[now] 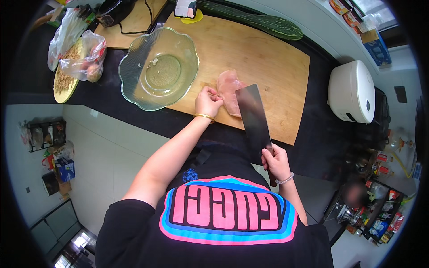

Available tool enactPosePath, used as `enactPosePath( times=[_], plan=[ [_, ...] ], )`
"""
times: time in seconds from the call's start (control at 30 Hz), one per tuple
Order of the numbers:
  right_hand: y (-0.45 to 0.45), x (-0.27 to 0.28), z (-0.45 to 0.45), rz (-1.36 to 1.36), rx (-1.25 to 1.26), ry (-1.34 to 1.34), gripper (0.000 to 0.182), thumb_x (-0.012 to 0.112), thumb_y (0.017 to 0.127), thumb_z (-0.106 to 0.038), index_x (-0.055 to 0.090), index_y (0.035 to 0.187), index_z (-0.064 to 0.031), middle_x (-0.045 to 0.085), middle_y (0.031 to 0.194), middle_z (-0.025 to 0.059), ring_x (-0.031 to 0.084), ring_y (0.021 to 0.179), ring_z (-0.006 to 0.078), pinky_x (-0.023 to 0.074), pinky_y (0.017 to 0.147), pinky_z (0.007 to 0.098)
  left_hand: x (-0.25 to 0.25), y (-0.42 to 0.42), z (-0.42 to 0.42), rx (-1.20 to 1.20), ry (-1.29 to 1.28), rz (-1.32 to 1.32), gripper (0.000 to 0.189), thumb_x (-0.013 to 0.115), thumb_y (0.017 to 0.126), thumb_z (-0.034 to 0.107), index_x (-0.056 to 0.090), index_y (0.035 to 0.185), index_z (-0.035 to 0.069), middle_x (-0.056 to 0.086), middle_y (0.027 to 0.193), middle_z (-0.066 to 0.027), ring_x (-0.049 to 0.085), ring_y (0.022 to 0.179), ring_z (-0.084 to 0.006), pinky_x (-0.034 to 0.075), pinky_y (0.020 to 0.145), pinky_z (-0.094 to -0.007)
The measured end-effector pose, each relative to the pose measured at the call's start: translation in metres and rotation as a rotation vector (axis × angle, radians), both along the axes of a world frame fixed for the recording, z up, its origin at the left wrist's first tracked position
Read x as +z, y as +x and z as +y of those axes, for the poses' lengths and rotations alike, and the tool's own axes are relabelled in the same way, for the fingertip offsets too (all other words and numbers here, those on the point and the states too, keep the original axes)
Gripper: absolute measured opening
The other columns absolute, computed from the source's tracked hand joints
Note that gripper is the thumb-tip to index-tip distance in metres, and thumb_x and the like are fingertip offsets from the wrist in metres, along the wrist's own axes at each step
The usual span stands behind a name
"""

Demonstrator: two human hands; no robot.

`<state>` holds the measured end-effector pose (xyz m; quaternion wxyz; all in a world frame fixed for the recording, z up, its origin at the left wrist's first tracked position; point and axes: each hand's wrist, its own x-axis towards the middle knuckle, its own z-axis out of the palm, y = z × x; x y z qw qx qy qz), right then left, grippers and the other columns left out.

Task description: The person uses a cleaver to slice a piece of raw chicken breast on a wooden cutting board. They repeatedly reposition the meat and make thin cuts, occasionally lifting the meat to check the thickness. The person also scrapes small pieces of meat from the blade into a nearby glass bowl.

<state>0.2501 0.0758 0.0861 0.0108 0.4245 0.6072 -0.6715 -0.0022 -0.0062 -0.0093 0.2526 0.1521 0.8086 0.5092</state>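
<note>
A piece of raw chicken breast (229, 87) lies on the wooden cutting board (285, 80). My left hand (208, 102) is at its left edge, fingertips pinched together against the meat; whether a bit of it is between them cannot be told. In my right hand (277, 162) is the wooden handle of a cleaver (252, 112), its broad blade pointing away from me and covering the right side of the chicken. Left of my left hand, a scalloped glass bowl (134, 78) overlaps the board and holds a few small pale scraps.
A long green gourd (268, 25) lies behind the board, near a propped phone (185, 8). At left are a yellow plate (63, 97) of brown shredded food and plastic bags (90, 60). A white rice cooker (352, 92) stands at right. The dark counter edge runs in front of me.
</note>
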Motion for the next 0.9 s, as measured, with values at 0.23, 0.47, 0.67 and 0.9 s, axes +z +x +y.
enactPosePath(
  times=[0.23,0.47,0.67,0.9],
  plan=[
    [-0.015,-0.002,-0.015,-0.079,0.186,0.433,0.022,0.057,0.079,-0.015,0.046,0.067,0.0013,0.044,0.049,0.0127,0.048,0.042,0.0213,0.0372,0.043,0.0317,-0.019,0.006,-0.011,0.089,0.259,-0.028,0.034,0.067,0.066,-0.002,0.041,0.087,0.003,0.057,0.065,-0.0045,0.056,0.058,-0.0095,0.045,0.055,-0.022],
    [-0.029,0.012,-0.026,-0.139,0.291,0.595,0.018,0.056,0.079,-0.014,0.05,0.072,0.0012,0.05,0.054,0.0176,0.053,0.05,0.0327,0.0409,0.047,0.0358,0.001,0.011,-0.013,0.07,0.092,0.051,0.036,0.068,0.068,0.001,0.043,0.094,0.004,0.06,0.067,-0.003,0.051,0.051,-0.0043,0.042,0.05,-0.0196],
    [-0.031,0.015,-0.027,-0.179,0.305,0.63,0.015,0.056,0.079,-0.014,0.053,0.075,0.001,0.052,0.057,0.0187,0.056,0.055,0.0351,0.0426,0.049,0.037,-0.002,0.014,-0.011,0.072,0.13,0.056,0.038,0.068,0.067,0.002,0.043,0.095,0.005,0.059,0.066,-0.0028,0.051,0.051,-0.0051,0.042,0.05,-0.0211],
    [-0.031,0.019,-0.026,-0.204,0.315,0.626,0.015,0.056,0.078,-0.013,0.053,0.075,0.0012,0.053,0.057,0.019,0.056,0.056,0.0355,0.0431,0.05,0.0372,-0.005,0.014,-0.009,0.05,0.059,0.169,0.039,0.067,0.066,0.003,0.042,0.096,0.005,0.057,0.064,-0.0034,0.053,0.053,-0.0101,0.043,0.051,-0.0237]
  ],
)
